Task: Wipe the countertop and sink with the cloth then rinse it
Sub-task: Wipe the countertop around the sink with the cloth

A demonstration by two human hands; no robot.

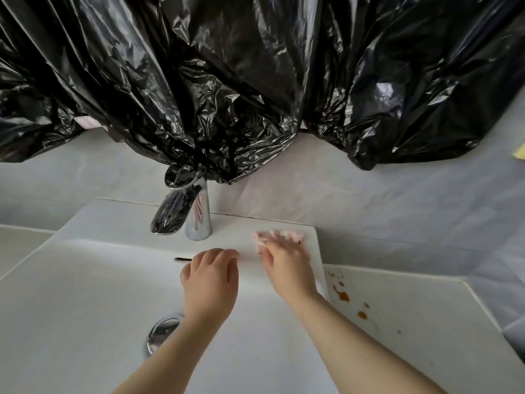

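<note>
A pale pink cloth (pixel 265 235) lies flat on the back right ledge of the white sink (pixel 85 280), pressed down under my right hand (pixel 287 260). My left hand (pixel 211 277) hovers over the basin with its fingers curled loosely and holds nothing. Right of the sink, the white countertop (pixel 412 308) carries several brown spots (pixel 342 295). The chrome drain (pixel 160 332) shows partly behind my left forearm.
A chrome tap (pixel 196 211) stands at the back middle of the sink. Black plastic sheeting (pixel 227 81) hangs over the wall and touches the tap's top. A dark overflow slot (pixel 183 259) sits in the basin's back wall. A yellow scrap (pixel 521 152) shows at the right edge.
</note>
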